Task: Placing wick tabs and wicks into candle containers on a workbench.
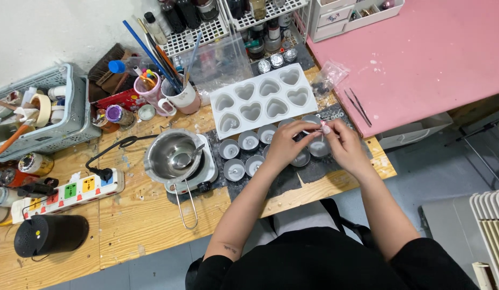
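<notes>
- Head view: the left hand (284, 145) and the right hand (342, 144) meet at the middle of the frame, fingertips pinched together on a tiny pale item (320, 127) too small to identify.
- Both hands hover over a cluster of small round metal cups (248, 140) set on a dark mat (292, 180); some cups hold pale wax, and a few lie partly hidden under the fingers.
- Just above the hands, a white mould with heart-shaped cavities (264, 98) sits tilted, its lower edge near the cups.
- Left of the cups, a steel pouring pot (173, 156) rests on a small white hot plate (205, 171), its wire handle reaching toward the near table edge.
- The wooden table (153, 215) shows bare board at lower left of the pot; its near edge runs just below the forearms.
- Far left, a power strip (72, 192) and a black cylinder (50, 234) sit near the frame's lower left.
- Upper left, a grey basket (67, 102) and mugs of brushes (177, 94) crowd the back.
- Upper right, a pink surface (421, 59) lies mostly bare, with tweezers (358, 106) near its lower edge, well apart from the right hand.
</notes>
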